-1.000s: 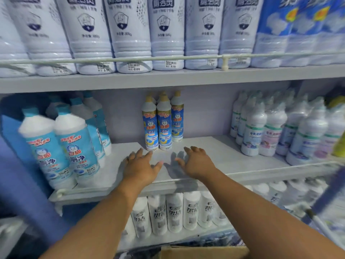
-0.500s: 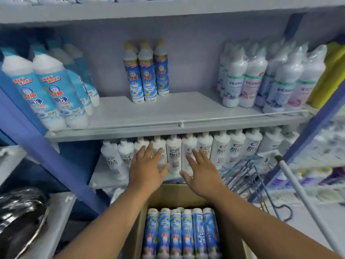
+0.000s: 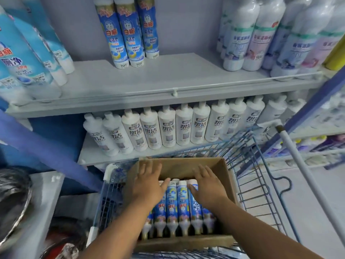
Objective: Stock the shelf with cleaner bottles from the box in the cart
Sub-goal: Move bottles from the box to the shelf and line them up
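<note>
Both hands, left (image 3: 149,182) and right (image 3: 208,186), flat and holding nothing, lie over the bottles (image 3: 177,204) (long axis 12-to-6), equally near.

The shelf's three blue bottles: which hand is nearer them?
Left, narrowly. The left hand lies almost straight below the three blue bottles; the right hand lies farther right, both over the box.

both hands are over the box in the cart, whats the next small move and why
Probably curl the fingers round a bottle or two and lift. Both the left hand and the right hand lie flat and open on the blue bottles lying in the box, gripping nothing, and the shelf has bare space beside the three matching bottles.
</note>
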Motion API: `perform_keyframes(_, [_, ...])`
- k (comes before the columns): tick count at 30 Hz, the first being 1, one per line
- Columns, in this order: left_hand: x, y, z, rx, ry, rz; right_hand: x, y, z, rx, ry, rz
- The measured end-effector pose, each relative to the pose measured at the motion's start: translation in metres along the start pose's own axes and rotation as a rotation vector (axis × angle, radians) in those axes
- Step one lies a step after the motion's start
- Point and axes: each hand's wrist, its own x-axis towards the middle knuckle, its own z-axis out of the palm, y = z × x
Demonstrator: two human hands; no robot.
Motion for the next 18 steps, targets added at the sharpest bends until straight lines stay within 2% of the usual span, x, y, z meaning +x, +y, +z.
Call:
perform_keyframes(9, [0.007,-0.033,0.076,-0.043,-0.182,-0.005,-0.015,0.006,0.076,0.100,-0.190,0.251])
perform_keyframes(18, [-0.010,-0.022,0.145,-0.219,-0.349,-0.254,-0.004,-0.005,0.143,0.279,-0.463,0.293])
